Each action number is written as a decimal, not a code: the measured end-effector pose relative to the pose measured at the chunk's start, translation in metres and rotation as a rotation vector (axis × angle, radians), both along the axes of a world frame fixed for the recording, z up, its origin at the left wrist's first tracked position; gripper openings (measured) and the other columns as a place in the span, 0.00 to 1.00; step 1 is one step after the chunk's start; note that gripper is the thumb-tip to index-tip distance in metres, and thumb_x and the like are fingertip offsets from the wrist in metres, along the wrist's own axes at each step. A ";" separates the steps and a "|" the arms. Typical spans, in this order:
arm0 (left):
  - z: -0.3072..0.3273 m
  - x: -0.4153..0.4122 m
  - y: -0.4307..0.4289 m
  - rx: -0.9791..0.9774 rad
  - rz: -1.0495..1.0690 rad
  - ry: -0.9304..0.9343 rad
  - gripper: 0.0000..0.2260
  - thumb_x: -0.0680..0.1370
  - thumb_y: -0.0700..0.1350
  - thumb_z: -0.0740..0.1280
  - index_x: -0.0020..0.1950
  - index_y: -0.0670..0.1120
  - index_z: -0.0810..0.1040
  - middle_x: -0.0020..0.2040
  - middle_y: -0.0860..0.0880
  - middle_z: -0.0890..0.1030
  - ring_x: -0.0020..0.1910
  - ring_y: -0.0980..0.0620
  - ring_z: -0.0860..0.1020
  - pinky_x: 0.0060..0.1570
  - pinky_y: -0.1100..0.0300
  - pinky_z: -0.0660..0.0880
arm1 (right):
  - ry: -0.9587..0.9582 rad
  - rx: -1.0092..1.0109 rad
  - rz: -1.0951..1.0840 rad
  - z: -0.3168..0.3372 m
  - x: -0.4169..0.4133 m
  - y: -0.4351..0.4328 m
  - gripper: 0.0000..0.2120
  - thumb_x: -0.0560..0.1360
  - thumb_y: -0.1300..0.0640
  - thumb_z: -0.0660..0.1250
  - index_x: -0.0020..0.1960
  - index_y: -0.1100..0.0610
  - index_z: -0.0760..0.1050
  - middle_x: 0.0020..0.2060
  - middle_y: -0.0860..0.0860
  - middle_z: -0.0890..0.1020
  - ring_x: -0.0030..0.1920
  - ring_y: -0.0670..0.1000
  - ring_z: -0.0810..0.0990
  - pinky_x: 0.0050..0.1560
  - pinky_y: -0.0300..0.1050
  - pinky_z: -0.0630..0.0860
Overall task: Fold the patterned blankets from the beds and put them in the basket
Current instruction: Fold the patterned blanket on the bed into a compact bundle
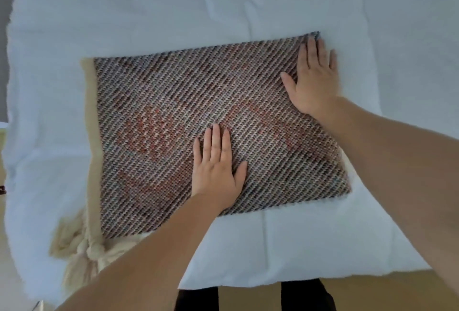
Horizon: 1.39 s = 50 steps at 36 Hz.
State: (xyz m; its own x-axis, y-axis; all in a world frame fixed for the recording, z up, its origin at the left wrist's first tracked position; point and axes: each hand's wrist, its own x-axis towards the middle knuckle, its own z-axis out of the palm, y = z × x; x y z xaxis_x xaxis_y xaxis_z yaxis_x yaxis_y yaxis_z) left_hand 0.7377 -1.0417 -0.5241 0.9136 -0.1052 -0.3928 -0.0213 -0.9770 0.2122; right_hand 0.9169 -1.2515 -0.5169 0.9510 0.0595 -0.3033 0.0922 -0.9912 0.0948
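Head view: left hand (216, 166) and right hand (314, 79) flat, released, pressing blanket (159, 121) on bed (248, 5). Soft, limp, light; best pinched at corners.

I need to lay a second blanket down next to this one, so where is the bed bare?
The white bed cover lies bare beyond the folded patterned blanket, right of the right hand, and in a near strip by the bed's edge. The near left is crowded by cream tassels; both forearms cross the near side, left hand flat.
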 end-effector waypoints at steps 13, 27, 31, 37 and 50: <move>-0.007 0.040 -0.047 0.015 -0.016 -0.093 0.28 0.81 0.56 0.42 0.78 0.45 0.40 0.79 0.44 0.41 0.77 0.47 0.39 0.74 0.46 0.36 | -0.006 0.187 -0.100 -0.014 -0.066 -0.006 0.34 0.81 0.42 0.42 0.78 0.63 0.43 0.78 0.58 0.44 0.78 0.57 0.42 0.77 0.55 0.43; -0.003 -0.025 -0.050 0.026 -0.041 0.030 0.30 0.78 0.58 0.36 0.75 0.45 0.34 0.75 0.47 0.32 0.73 0.50 0.31 0.73 0.46 0.34 | 0.162 0.370 -0.219 -0.013 -0.223 -0.050 0.34 0.80 0.42 0.41 0.78 0.64 0.45 0.78 0.60 0.49 0.78 0.59 0.48 0.77 0.55 0.48; 0.004 -0.018 -0.058 0.000 -0.045 0.050 0.27 0.79 0.55 0.36 0.74 0.46 0.30 0.77 0.46 0.33 0.75 0.49 0.32 0.74 0.47 0.34 | 0.104 0.731 -0.493 0.012 -0.177 -0.054 0.31 0.82 0.48 0.55 0.79 0.55 0.46 0.78 0.52 0.54 0.75 0.54 0.59 0.71 0.44 0.55; 0.021 -0.009 -0.085 -0.167 -0.108 0.123 0.26 0.83 0.52 0.44 0.78 0.46 0.39 0.78 0.48 0.38 0.76 0.51 0.35 0.75 0.49 0.36 | 0.122 1.033 -0.829 0.038 -0.083 -0.065 0.32 0.78 0.45 0.64 0.76 0.55 0.58 0.63 0.51 0.76 0.60 0.51 0.76 0.62 0.48 0.71; 0.086 -0.010 -0.098 -0.968 0.604 0.367 0.30 0.81 0.54 0.59 0.78 0.55 0.47 0.67 0.63 0.71 0.61 0.65 0.73 0.62 0.61 0.72 | 0.461 1.051 -0.519 0.104 -0.012 0.005 0.10 0.74 0.65 0.64 0.56 0.61 0.76 0.45 0.57 0.83 0.40 0.55 0.85 0.31 0.44 0.80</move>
